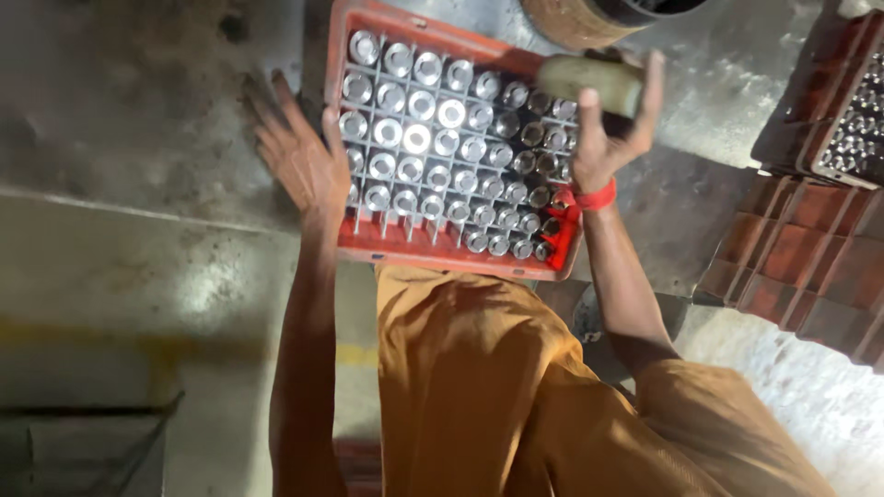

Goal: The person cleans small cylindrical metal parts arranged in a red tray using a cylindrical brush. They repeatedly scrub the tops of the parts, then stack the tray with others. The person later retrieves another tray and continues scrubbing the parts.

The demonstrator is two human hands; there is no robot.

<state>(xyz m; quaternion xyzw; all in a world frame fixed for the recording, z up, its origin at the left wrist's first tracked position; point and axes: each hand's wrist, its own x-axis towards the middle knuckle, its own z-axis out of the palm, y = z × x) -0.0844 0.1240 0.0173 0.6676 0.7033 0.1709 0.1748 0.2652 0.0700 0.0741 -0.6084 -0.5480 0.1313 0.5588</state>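
A red plastic crate (433, 253) lies on the floor in front of me, divided into cells that hold several shiny metal cylindrical parts (417, 138). My left hand (299, 156) is spread flat with its fingers apart against the crate's left wall, holding nothing. My right hand (608, 129), with a red band at the wrist, is raised over the crate's far right corner and grips a pale, dull cylindrical piece (591, 83) by its end. My orange clothing fills the lower middle of the view.
A stack of red-brown crates (810, 267) stands at the right, and another crate with metal parts (856, 138) sits on top. A round brown container (589, 18) is at the top edge. The floor (138, 230) is grey concrete.
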